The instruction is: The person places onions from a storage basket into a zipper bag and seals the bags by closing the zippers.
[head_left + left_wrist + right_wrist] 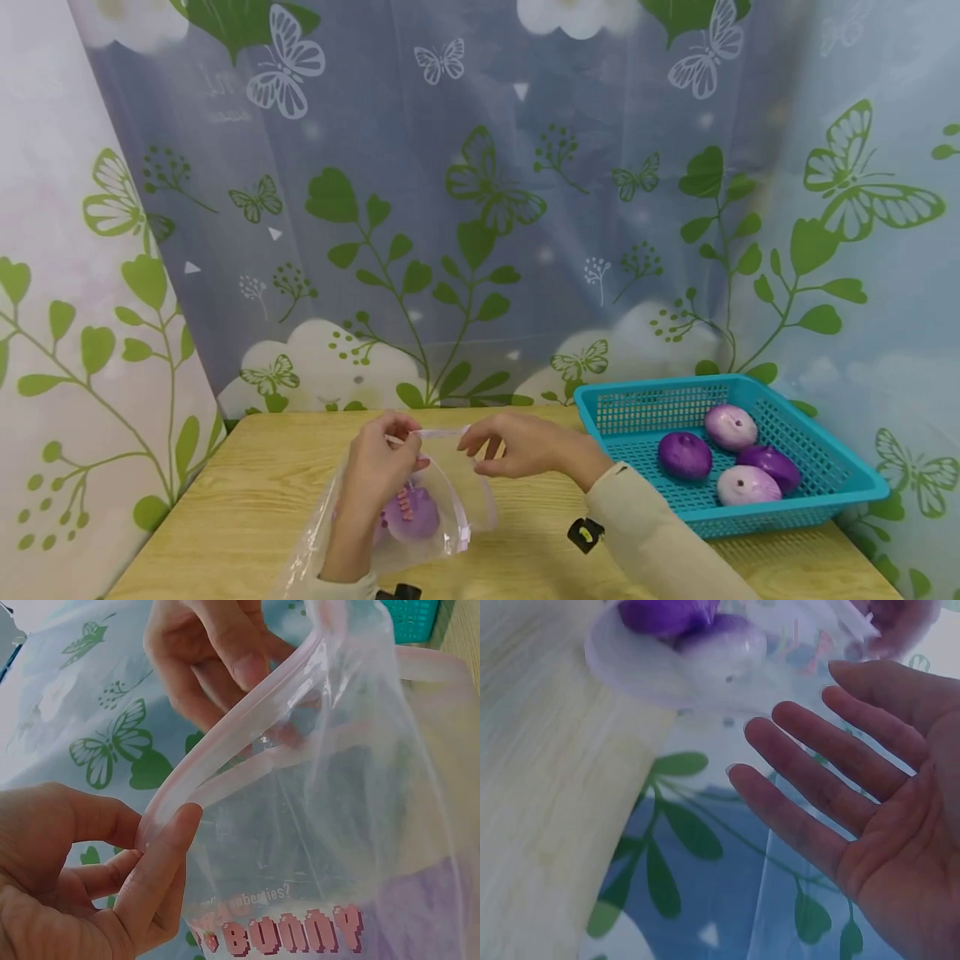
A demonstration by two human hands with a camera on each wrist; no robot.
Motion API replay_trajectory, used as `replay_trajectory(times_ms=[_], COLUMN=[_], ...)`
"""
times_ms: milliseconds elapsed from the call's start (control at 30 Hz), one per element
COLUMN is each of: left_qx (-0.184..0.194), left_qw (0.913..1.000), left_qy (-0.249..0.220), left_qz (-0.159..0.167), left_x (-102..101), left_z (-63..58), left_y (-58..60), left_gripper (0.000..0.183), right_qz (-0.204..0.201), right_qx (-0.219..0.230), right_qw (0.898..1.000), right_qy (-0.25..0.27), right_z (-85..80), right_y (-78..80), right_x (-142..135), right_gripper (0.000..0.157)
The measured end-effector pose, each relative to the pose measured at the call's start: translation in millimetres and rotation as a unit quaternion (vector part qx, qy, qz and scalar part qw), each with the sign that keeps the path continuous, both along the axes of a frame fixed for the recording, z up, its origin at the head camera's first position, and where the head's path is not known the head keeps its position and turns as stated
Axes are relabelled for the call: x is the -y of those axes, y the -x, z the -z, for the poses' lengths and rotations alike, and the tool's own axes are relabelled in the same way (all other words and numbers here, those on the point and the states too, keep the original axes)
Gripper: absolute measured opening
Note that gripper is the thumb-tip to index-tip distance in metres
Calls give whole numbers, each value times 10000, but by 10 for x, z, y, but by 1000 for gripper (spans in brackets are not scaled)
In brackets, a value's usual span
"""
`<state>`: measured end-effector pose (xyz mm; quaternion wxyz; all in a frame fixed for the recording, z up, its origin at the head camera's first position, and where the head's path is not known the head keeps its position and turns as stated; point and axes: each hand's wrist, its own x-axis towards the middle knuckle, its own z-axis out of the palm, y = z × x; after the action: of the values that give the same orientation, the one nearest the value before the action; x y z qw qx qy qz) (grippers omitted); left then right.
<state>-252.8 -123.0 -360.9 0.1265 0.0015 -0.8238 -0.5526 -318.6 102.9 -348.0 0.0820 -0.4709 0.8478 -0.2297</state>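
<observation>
A clear plastic zip bag (292,817) with a pale pink rim and pink "BUNNY" lettering stands over the table in front of me. Its mouth gapes. My left hand (372,471) pinches the rim between thumb and forefinger. My right hand (525,446) is at the other side of the mouth; in the right wrist view its fingers (802,761) are spread and relaxed, holding nothing. Inside the bag lie purple onions: a dark one (664,616) and a paler one (724,649) show in the right wrist view, blurred by the plastic.
To the right stands a teal plastic basket (847,479) holding several onions, among them dark purple (685,456) and whitish purple (731,427) ones. Both are on a light wooden table (247,475). A curtain (390,250) with leaves and butterflies hangs behind and at both sides.
</observation>
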Motion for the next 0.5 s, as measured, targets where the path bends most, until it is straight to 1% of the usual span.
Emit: replay_trajectory(times_ms=[67, 167, 300, 500], left_qx=[17, 77, 150, 152], left_qw=[10000, 9999, 9998, 9997], left_qy=[11, 42, 65, -36], left_qz=[32, 75, 126, 199], left_x=[0, 3, 6, -4], left_z=[3, 6, 9, 11], left_y=[0, -2, 0, 1], left_gripper=[14, 15, 16, 16], right_qz=[46, 164, 475, 894], right_qx=[-188, -291, -128, -46], right_qw=[9998, 9993, 9982, 9937], right_qy=[-40, -146, -355, -673], right_z=[-35, -82, -136, -260], right_y=[28, 69, 125, 247], right_x=[-88, -231, -441, -766], right_gripper=[31, 30, 28, 28])
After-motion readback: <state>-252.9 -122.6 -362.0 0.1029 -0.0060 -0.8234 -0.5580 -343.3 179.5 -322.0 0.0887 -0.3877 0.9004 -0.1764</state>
